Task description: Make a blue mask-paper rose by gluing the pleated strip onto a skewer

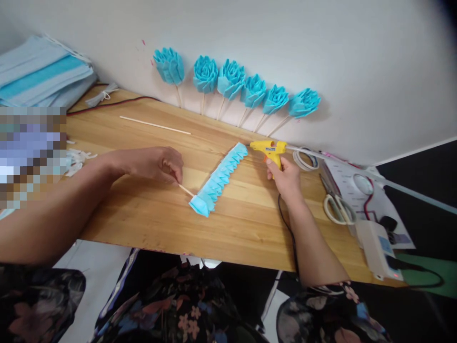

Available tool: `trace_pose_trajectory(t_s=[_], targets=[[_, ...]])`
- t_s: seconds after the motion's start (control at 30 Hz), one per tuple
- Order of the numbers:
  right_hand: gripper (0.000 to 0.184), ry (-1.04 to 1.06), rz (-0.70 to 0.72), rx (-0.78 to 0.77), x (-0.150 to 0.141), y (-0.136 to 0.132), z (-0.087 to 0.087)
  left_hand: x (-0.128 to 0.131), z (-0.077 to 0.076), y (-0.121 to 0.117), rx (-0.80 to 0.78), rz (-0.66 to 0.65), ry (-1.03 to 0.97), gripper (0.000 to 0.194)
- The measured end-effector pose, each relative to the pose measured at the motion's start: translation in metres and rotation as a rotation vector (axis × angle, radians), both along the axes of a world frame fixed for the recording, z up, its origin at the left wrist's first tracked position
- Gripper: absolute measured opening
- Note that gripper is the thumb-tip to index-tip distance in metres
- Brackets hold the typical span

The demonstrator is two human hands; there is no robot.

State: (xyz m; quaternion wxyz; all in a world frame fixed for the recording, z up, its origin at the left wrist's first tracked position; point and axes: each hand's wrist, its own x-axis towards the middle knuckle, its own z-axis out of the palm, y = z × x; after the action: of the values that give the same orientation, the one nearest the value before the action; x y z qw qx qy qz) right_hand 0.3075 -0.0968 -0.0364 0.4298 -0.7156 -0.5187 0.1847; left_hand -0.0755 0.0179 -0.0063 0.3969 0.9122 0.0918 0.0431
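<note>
My left hand [157, 164] pinches a thin wooden stick [186, 190] near its end. At the stick's other end sits one end of a blue pleated strip [221, 176], partly rolled around it. The strip lies slantwise on the table, one edge in zigzag points. My right hand [285, 178] grips a yellow glue gun [272, 148] by its handle. The gun's nozzle points left, close to the strip's far end; whether they touch I cannot tell. A long clear glue stick [321, 157] extends from the gun's back.
Several blue flowers on sticks [232, 78] lean against the wall. A loose stick [155, 125] lies at the back. Blue folded sheets [43, 71] are stacked at left. On the right are scissors [337, 205], a tape roll [305, 158] and a white power strip [374, 247] with cords.
</note>
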Motion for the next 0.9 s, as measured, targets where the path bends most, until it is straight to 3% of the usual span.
trace_pose_trajectory(t_s=[0.53, 0.77, 0.9], targets=[[0.038, 0.108, 0.048, 0.048, -0.0022, -0.0013, 0.0019, -0.0046, 0.0002, -0.0007, -0.037, -0.022, 0.042, 0.018], [0.027, -0.035, -0.005, -0.015, -0.0044, -0.0001, 0.0034, -0.0052, 0.0, 0.0006, -0.052, -0.014, 0.058, 0.017], [0.027, 0.044, -0.025, 0.041, -0.002, 0.0003, 0.0029, -0.0041, 0.0003, 0.0001, -0.06, -0.012, 0.06, 0.018]])
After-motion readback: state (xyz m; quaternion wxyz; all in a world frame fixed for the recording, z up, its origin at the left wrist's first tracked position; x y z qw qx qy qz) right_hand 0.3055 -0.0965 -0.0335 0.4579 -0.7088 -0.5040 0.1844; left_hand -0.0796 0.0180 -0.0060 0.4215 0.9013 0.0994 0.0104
